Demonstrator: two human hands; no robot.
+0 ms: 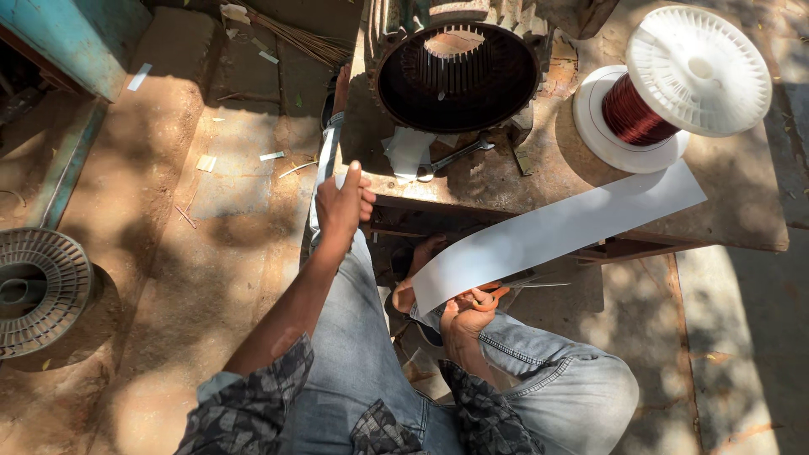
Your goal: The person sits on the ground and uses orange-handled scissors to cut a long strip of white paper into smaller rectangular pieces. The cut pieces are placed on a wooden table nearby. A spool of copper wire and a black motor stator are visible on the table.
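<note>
My right hand (466,316) grips orange-handled scissors (514,288), whose blades point right under a long white paper sheet (556,229). The sheet slants from my knee up over the front edge of the wooden table (725,211). My left hand (344,202) is raised at the table's left corner, fist closed with the thumb up, around a narrow pale strip (324,160) that runs up and down past it. I sit with my jeans-clad knees close to the table.
On the table stand a dark motor stator (458,77), a white spool of copper wire (666,93), a wrench (459,155) and a crumpled white piece (408,150). An empty grey spool (35,291) lies on the dirt floor at left. A blue-green machine (76,38) is at top left.
</note>
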